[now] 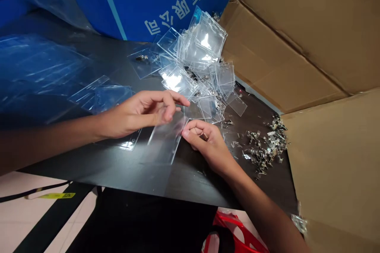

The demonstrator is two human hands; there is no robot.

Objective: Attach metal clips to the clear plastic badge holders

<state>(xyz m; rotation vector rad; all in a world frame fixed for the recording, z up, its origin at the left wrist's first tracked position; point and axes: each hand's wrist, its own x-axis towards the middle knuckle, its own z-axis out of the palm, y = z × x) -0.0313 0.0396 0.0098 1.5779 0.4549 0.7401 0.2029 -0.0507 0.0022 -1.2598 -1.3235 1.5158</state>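
A clear plastic badge holder (166,140) hangs tilted between my hands, just above the dark table, partly smeared by motion. My right hand (209,142) pinches its right edge between thumb and curled fingers. Over its upper end, my left hand (145,110) has thumb and a bent finger pressed together, with another finger stretched out to the right. What exactly lies in that left pinch is partly hidden. Behind my hands is a heap of clear badge holders (203,43), with metal clips among them. More clear holders (113,97) lie beneath and behind my left wrist.
Loose metal clips (268,146) are piled at the table's right side, beside a brown cardboard box (332,158). A blurred stack of bluish plastic sleeves (38,71) lies on the left. A blue printed sheet (133,0) rises at the back. Something red (234,229) shows below the front edge.
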